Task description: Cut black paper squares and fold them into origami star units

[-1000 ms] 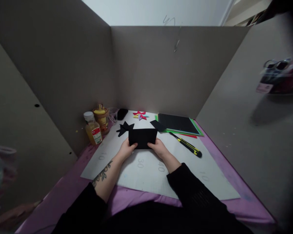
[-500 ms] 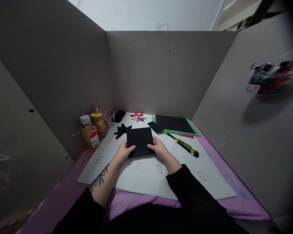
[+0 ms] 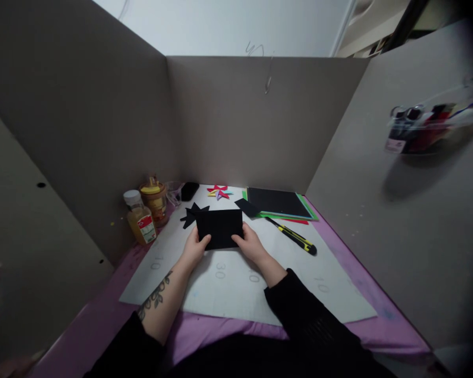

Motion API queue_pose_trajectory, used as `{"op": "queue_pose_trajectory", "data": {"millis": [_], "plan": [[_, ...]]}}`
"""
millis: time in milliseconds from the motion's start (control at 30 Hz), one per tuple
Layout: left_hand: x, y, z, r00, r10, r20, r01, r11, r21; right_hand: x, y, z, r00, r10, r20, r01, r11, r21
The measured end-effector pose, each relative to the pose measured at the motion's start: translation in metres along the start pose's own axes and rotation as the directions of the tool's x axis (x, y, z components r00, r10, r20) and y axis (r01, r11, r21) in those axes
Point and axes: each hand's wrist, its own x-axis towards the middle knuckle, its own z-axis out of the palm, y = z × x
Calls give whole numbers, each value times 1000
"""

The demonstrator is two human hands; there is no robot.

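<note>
A black sheet of paper (image 3: pixel 219 227) is held up by its two sides over the white board (image 3: pixel 216 294). My left hand (image 3: pixel 195 245) pinches its left edge, thumb in front and fingers behind. On the right edge, my right hand (image 3: pixel 252 242) grips the same way. Just beyond the sheet at left lies a black folded paper star (image 3: pixel 189 215), partly covered by it. A small black paper piece (image 3: pixel 247 207) rests behind my right hand. To the right lies a yellow and black utility knife (image 3: pixel 295 238).
A stack of coloured paper (image 3: pixel 279 203) lies at the back right, near a multicoloured paper star (image 3: pixel 219 192). At left stand a juice bottle (image 3: pixel 141 218), a brown cup (image 3: pixel 154 199) and a clear cup (image 3: pixel 174 193). Grey partitions (image 3: pixel 260 126) enclose the table; a holder (image 3: pixel 421 128) hangs on the right one.
The black sheet now looks shorter and wider, its lower edge slightly higher; whether it is tilted or folded I cannot tell. Both hands keep their hold. The whole view has shifted slightly.
</note>
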Motion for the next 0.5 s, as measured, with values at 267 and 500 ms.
{"op": "queue_pose_trajectory", "data": {"millis": [267, 500], "plan": [[3, -7, -3, 994, 104, -25, -96, 971, 219, 1, 4, 2, 928, -292, -230, 224, 933, -280], [1, -6, -2, 997, 81, -16, -77, 980, 184, 0, -10, -4, 872, -464, -158, 349, 814, -465]]}}
